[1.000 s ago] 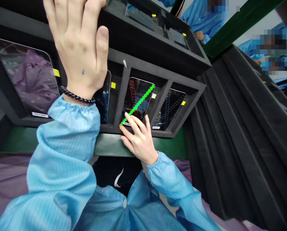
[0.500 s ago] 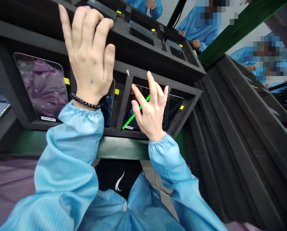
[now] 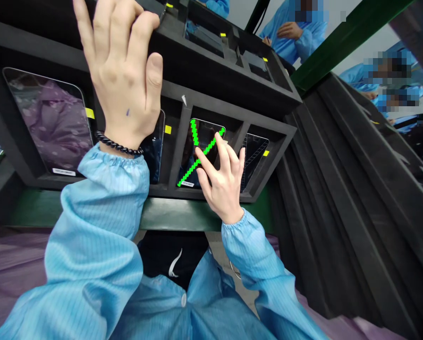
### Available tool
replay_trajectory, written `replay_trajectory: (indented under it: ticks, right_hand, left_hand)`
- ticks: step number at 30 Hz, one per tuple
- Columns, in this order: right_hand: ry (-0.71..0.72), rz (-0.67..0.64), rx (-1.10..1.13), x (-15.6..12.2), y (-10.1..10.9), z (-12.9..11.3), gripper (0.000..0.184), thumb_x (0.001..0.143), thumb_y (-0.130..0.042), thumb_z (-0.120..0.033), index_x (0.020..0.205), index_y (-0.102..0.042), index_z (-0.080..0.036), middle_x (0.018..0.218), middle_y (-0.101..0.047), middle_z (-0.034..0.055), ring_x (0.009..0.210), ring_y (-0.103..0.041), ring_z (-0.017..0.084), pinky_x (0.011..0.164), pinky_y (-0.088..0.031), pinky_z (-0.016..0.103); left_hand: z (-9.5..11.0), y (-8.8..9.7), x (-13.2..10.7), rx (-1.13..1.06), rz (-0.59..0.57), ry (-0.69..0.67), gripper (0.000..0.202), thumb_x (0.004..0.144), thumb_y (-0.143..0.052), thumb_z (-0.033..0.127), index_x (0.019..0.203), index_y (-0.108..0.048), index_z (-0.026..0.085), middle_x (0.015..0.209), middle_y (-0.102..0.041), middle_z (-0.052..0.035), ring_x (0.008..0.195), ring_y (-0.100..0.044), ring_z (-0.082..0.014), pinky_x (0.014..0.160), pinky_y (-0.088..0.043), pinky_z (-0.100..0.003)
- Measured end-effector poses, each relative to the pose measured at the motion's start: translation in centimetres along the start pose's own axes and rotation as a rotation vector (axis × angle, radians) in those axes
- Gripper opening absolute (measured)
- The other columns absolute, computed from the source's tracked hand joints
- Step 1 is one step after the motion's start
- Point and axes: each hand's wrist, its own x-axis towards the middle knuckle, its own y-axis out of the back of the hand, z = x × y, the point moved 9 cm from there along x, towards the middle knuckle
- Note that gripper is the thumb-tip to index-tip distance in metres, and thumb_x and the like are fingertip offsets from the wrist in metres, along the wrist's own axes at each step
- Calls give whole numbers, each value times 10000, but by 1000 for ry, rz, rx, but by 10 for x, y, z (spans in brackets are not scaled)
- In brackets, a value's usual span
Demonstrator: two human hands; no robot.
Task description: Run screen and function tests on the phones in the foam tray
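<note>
My right hand (image 3: 221, 182) has its fingers spread over a tablet (image 3: 188, 163) in a black foam compartment, the index finger on the screen. Blocky green lines cross that screen: one full diagonal and part of a second from the upper left corner. My left hand (image 3: 124, 75), a black beaded bracelet at its wrist, is raised with fingers apart near the upper foam ledge, holding nothing. It partly covers a dark tablet (image 3: 158, 151) below it. Right of my right hand, another tablet (image 3: 257, 151) shows a thin white grid pattern.
A larger dark tablet (image 3: 48, 123) reflecting purple cloth lies at the left of the foam tray (image 3: 174, 146). Another tray (image 3: 268, 85) with devices and yellow stickers is behind. Stacked black foam trays (image 3: 325, 203) rise on the right. People in blue coats (image 3: 285, 38) work beyond a green post (image 3: 349, 40).
My right hand has moved down along the tablet, and a second green line now runs from its upper left corner. The first line has grown to the upper right corner. The view has shifted slightly.
</note>
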Motion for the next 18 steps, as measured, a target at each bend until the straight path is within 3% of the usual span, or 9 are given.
replay_trajectory:
  ticks: [4,8,13,18]
  right_hand:
    - [-15,-30,34,-17,-2,2,380,1023,-539,-307,1387,-644,-283,1620,-450,93,1483,-412,284,1301,-151,577]
    - [-35,-59,40,-36,-4,4,371,1030,-521,-302,1380,-642,-295,1617,-457,93,1475,-422,269,1289,-185,585]
    - [-39,-104,47,-61,-5,3,377,1002,-565,-272,1368,-655,-272,1601,-476,109,1458,-439,268,1296,-182,552]
    - [-59,-114,53,-81,-3,2,334,1014,-543,-281,1318,-682,-277,1563,-524,102,1423,-481,245,1287,-222,546]
  left_hand:
    - [-2,1,0,-132,-2,-22,858,923,96,725,1458,-431,312,1461,-457,-10,1507,-339,-239,1364,-17,-577]
    - [-5,0,0,-160,-13,-18,834,926,56,749,1469,-420,332,1516,-431,29,1531,-303,-277,1343,-44,-624]
    - [-6,-2,-2,-90,-47,-18,896,868,169,771,1477,-344,361,1550,-359,72,1569,-228,-265,1340,-101,-592]
    - [-6,0,0,-86,-90,-3,922,864,158,782,1479,-360,332,1556,-356,61,1552,-258,-240,1344,-148,-545]
